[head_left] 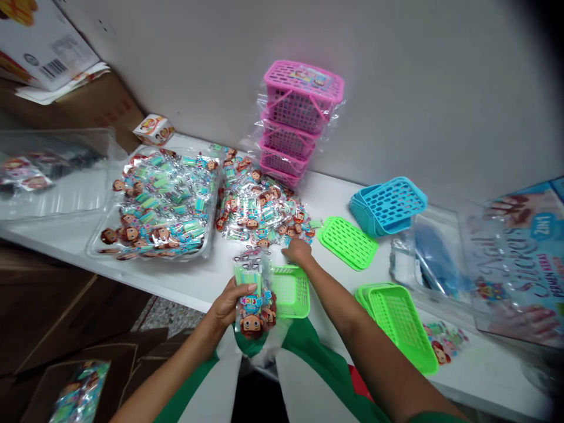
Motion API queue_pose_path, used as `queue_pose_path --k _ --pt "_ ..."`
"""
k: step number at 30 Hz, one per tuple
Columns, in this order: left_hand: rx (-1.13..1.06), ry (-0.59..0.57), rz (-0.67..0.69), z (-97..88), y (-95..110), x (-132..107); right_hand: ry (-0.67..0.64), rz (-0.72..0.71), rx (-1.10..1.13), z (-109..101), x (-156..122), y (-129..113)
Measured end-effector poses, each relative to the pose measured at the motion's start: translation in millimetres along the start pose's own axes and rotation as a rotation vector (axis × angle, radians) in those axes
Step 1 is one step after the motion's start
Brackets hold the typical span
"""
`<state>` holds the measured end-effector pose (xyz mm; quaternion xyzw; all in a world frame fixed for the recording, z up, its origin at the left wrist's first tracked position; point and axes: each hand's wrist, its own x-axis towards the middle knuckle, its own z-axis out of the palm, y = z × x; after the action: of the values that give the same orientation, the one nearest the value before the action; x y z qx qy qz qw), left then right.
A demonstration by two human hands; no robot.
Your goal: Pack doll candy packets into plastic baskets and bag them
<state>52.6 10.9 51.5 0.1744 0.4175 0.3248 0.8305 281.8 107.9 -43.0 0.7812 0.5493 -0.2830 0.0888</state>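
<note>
My left hand (230, 301) is closed around a small bunch of clear toy packets (253, 294) printed with a cartoon monkey face, held upright at the table's near edge. My right hand (298, 251) reaches forward, fingers curled down onto the loose pile of the same packets (259, 207) on the white table (198, 276). What its fingertips pinch is hidden. Just under my right wrist sits a small green plastic basket (291, 291).
A clear tray heaped with packets (158, 202) lies at left. Pink wrapped baskets (296, 120) are stacked against the wall. A green lid (348, 242), a stack of blue lids (390, 204), a stack of green baskets (399, 323) and sticker boxes (520, 258) fill the right.
</note>
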Motion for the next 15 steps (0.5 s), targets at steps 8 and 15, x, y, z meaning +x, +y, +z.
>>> queue_pose_path --k 8,15 --pt "-0.13 -0.064 0.012 -3.6 6.7 7.1 0.035 -0.102 -0.011 -26.8 -15.7 39.5" --pt "-0.191 -0.174 -0.021 0.8 7.0 4.6 0.446 -0.923 -0.038 -58.3 -78.7 56.0"
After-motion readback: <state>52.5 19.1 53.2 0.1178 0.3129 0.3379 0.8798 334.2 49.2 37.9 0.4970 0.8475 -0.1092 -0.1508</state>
